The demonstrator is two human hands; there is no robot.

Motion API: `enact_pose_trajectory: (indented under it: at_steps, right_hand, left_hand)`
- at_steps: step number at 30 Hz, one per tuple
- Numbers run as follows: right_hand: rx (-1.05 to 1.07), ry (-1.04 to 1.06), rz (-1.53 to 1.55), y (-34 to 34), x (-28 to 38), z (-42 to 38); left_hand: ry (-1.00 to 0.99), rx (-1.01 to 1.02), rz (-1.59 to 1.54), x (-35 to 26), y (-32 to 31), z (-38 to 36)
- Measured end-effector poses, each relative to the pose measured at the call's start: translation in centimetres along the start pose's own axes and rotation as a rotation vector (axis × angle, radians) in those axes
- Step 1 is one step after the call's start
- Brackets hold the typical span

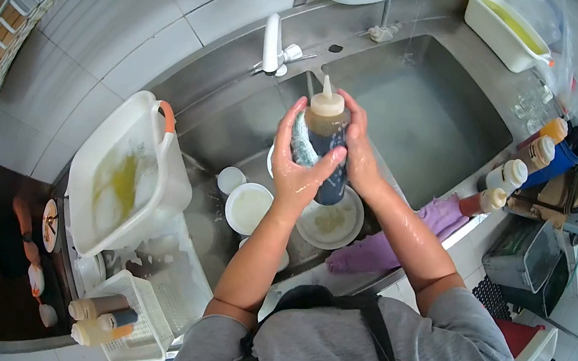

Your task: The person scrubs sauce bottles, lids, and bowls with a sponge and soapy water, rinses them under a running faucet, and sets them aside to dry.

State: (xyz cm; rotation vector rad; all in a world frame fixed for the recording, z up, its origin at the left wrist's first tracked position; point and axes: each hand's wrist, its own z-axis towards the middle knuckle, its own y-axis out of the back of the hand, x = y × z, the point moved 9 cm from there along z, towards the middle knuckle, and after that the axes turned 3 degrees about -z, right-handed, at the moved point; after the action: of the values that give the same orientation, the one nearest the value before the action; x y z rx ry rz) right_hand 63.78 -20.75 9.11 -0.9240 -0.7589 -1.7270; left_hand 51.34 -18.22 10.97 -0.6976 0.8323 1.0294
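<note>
Over the divider of the steel sink, both my hands are closed around a squeeze bottle point(333, 180) with dark contents and a pale pointed nozzle cap. My left hand point(293, 185) presses a greyish scouring pad point(302, 141) against the bottle's left side, its thumb across the front. My right hand point(360, 154) grips the bottle's right side and looks wet. Below the bottle, white bowls point(248, 208) and a plate point(342, 227) with yellowish residue sit in the left basin.
Cloudy water fills the right basin point(434, 120), under a thin running stream. A soapy white tub point(178, 186) stands left, above a white basket point(154, 340) holding bottles. More squeeze bottles point(509, 174) and a purple cloth point(376, 251) line the right edge. Another person's arm point(25, 222) shows at far left.
</note>
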Motion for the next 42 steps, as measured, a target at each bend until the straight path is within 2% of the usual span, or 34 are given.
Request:
enact_pose_trajectory:
  at_steps: [1, 2, 4, 5, 6, 8, 9, 11, 12, 14, 16, 17, 18, 19, 20, 22, 23, 24, 25, 26, 27, 28, 30, 32, 34, 35, 36, 37, 38, 39, 40, 41, 42]
  right_hand:
    - [-0.008, -0.068, -0.024, -0.2, 1.0, -0.8]
    - [0.001, -0.066, -0.019, -0.8, 1.8, -1.6]
    - [0.091, 0.106, -0.159, -2.5, 4.0, -2.8]
    - [0.069, 0.060, -0.030, -2.3, 3.4, -2.9]
    - [0.072, 0.058, -0.030, -2.1, 3.4, -2.6]
    - [0.063, -0.029, 0.243, -1.7, 2.8, -2.0]
    - [0.040, -0.066, 0.305, -1.6, 2.2, -1.9]
    - [0.071, -0.097, 0.247, -1.8, 2.7, -1.9]
    - [0.100, -0.124, 0.188, -2.1, 2.7, -1.9]
    - [0.057, -0.112, 0.177, -2.0, 2.3, -1.8]
    - [-0.024, -0.043, 0.010, -0.8, 2.1, -1.4]
    - [-0.028, 0.190, -0.217, -0.2, 3.5, -0.7]
    - [-0.032, 0.191, -0.219, 0.2, 3.6, 0.2]
    - [-0.049, 0.199, -0.230, 0.7, 4.0, 0.9]
    - [-0.067, 0.205, -0.240, 1.1, 4.2, 1.3]
    - [-0.098, 0.180, -0.237, 1.0, 3.4, 1.3]
    - [-0.181, 0.148, -0.106, 1.1, 2.9, 1.1]
    - [-0.263, 0.116, 0.025, 1.2, 2.6, 0.8]
    - [-0.240, 0.136, -0.038, 0.6, 3.5, 0.3]
    - [-0.131, 0.064, -0.057, -0.6, 3.9, -0.3]
    - [-0.070, 0.112, -0.109, -1.5, 4.6, -1.0]
    - [-0.010, 0.158, -0.162, -2.3, 5.0, -1.6]
    - [-0.033, 0.174, -0.058, -2.6, 4.8, -2.0]
    - [0.081, 0.065, 0.376, -3.2, 3.7, -1.5]
    - [0.107, 0.014, 0.422, -3.4, 3.7, -1.5]
    - [0.125, -0.088, 0.400, -3.8, 3.2, -1.5]
    - [0.144, -0.192, 0.379, -4.2, 2.7, -1.7]
    - [0.060, -0.181, 0.351, -4.1, 3.4, -1.5]
    - [0.064, -0.183, 0.355, -4.1, 3.3, -1.3]
    - [0.027, -0.046, 0.180, -3.4, 4.2, -0.8]
    - [-0.013, 0.093, 0.006, -3.0, 5.2, -0.5]
    - [-0.106, 0.190, -0.034, -2.4, 6.2, -0.1]
    - [-0.106, 0.195, -0.030, -2.2, 6.5, 0.2]
  left_hand:
    - [-0.117, -0.058, 0.150, -1.5, 0.4, 0.2]
    - [-0.118, -0.066, 0.156, -1.7, 0.5, 0.2]
    - [-0.323, -0.182, 0.515, -3.7, 0.5, -0.7]
    - [-0.373, -0.157, 0.513, -3.3, 0.1, -1.3]
    - [-0.444, -0.068, 0.562, -3.7, -0.7, -1.6]
    - [-0.530, 0.008, 0.626, -4.1, -2.1, -2.3]
    - [-0.530, 0.007, 0.628, -4.8, -2.2, -1.8]
    - [0.012, -0.048, -0.069, -1.6, -0.6, 0.4]
    - [0.012, -0.051, -0.067, -0.8, -0.2, 0.8]
    - [0.446, 0.196, -0.594, 4.9, -2.0, -0.1]
    - [0.436, 0.211, -0.564, 4.9, -2.7, -0.4]
    - [0.376, 0.168, -0.505, 4.5, -2.4, -0.7]
    - [0.317, 0.123, -0.448, 3.9, -2.0, -0.8]
    - [0.157, 0.192, -0.363, 2.8, -1.8, -0.9]
    - [0.163, 0.196, -0.364, 2.8, -2.1, -1.3]
    - [-0.064, 0.017, -0.045, 0.2, -1.1, -1.5]
    - [-0.085, -0.063, -0.056, -0.3, -0.5, -1.5]
    - [-0.087, -0.061, -0.058, -0.8, -0.4, -1.4]
    - [-0.163, -0.111, 0.132, -2.1, 0.2, -1.3]
    - [-0.236, -0.163, 0.324, -3.3, 0.5, -1.3]
    - [-0.258, -0.265, 0.271, -3.7, 1.0, -1.4]
    - [-0.257, -0.268, 0.271, -3.6, 1.1, -1.5]
    - [-0.446, -0.119, 0.368, -5.1, -0.3, -2.2]
    - [-0.512, -0.037, 0.452, -6.0, -1.0, -2.3]
    - [-0.478, -0.091, 0.177, -6.6, 0.2, -0.9]
    - [-0.386, -0.106, 0.062, -6.2, 0.7, 0.4]
    - [-0.383, -0.110, 0.067, -6.2, 1.2, 1.2]
    - [-0.169, -0.060, -0.182, -4.3, 1.7, 2.5]
    - [0.049, -0.010, -0.429, -2.4, 1.3, 3.1]
    - [0.182, -0.023, -0.469, -0.7, 1.3, 3.0]
    - [0.179, -0.024, -0.464, 0.6, 1.7, 2.1]
    - [0.313, 0.012, -0.465, 3.7, 1.5, 0.3]
    - [0.447, 0.047, -0.466, 6.1, 1.2, -1.5]
